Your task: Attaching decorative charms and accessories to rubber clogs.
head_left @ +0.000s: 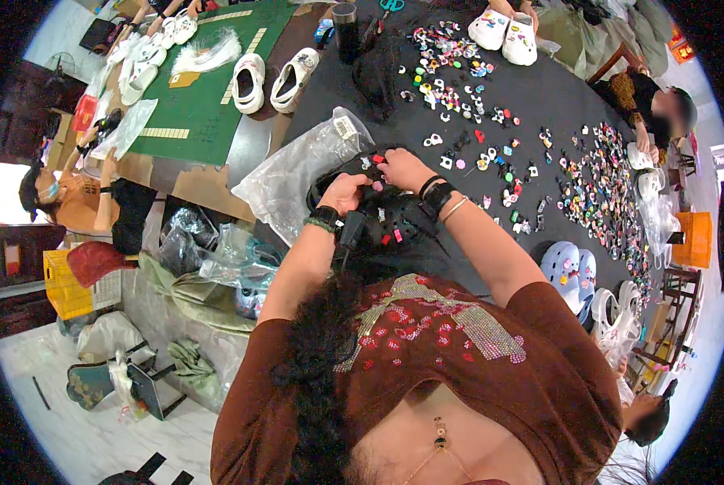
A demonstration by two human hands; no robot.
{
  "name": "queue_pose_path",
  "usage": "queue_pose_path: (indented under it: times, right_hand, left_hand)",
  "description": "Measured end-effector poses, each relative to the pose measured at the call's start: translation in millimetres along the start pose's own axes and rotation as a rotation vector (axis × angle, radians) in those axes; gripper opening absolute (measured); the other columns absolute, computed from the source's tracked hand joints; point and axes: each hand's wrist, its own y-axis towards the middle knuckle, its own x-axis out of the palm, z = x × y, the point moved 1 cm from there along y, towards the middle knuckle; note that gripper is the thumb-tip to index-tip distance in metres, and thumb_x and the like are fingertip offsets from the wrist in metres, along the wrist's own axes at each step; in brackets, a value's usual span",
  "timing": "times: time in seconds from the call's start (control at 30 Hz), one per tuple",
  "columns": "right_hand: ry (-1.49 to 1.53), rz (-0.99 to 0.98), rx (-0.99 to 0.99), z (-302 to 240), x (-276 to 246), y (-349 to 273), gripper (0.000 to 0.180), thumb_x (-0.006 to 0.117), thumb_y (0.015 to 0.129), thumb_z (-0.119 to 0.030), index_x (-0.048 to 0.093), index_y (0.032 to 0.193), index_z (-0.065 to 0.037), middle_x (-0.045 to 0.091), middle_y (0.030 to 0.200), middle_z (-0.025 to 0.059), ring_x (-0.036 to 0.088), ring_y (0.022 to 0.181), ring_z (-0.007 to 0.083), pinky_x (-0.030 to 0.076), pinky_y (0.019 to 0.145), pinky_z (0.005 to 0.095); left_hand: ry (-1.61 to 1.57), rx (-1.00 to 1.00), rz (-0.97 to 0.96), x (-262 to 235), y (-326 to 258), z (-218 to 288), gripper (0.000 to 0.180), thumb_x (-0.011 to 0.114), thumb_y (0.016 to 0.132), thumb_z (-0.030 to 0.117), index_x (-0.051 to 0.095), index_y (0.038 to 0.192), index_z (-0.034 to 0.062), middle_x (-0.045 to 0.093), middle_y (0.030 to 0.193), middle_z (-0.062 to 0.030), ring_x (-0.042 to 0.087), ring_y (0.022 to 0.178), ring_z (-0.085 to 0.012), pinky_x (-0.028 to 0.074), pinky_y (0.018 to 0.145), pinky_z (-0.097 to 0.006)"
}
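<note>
A black clog [378, 212] is held on the dark table [532, 89], in front of the torso. The left hand [343, 192] is clamped on its rim; the right hand [405, 168] is pinched on a small charm at its top. A clear plastic bag [297, 174] lies just beside it, contents indiscernible.

white clogs [249, 82], green mat [208, 105], scattered charms [596, 194]

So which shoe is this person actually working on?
On the big black table, look just ahead of the person's chest, beside the crinkled clear plastic bag. The black clog lies under both hands, the only dark shoe, already dotted with small coloured charms.
</note>
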Motion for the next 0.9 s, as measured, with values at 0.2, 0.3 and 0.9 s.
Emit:
queue_pose_path:
  times: [0.2, 0.3, 0.9]
  right_hand:
    - [0.683, 0.143, 0.126, 41, -8, -26, 0.029, 0.058, 0.084, -0.026, 0.054, 0.086, 0.002, 0.061, 0.073, 0.0169, 0.062, 0.062, 0.0292, 0.048, 0.058, 0.0372]
    - [0.325, 0.361, 0.199, 73, -18, -52, 0.027, 0.062, 0.081, -0.023, 0.054, 0.09, 0.001, 0.059, 0.083, 0.0168, 0.06, 0.075, 0.0326, 0.048, 0.067, 0.0395]
    - [-0.163, 0.084, -0.312, -4, -16, -49, 0.042, 0.073, 0.065, -0.02, 0.048, 0.094, -0.002, 0.052, 0.09, 0.014, 0.055, 0.089, 0.0318, 0.047, 0.076, 0.0394]
  left_hand:
    - [0.968, 0.605, -0.126, 20, -28, 7, 0.019, 0.058, 0.077, 0.002, 0.059, 0.093, -0.0068, 0.064, 0.087, -0.0094, 0.061, 0.071, -0.0189, 0.049, 0.064, -0.029]
    - [0.249, 0.14, 0.054, 26, -24, 2, 0.03, 0.068, 0.075, 0.01, 0.059, 0.098, -0.0058, 0.063, 0.087, -0.0091, 0.062, 0.074, -0.0192, 0.05, 0.061, -0.032]
    - [0.129, 0.051, -0.055, 25, -29, 4, 0.018, 0.065, 0.077, 0.009, 0.063, 0.092, 0.0005, 0.064, 0.084, -0.0075, 0.06, 0.079, -0.0194, 0.048, 0.071, -0.031]
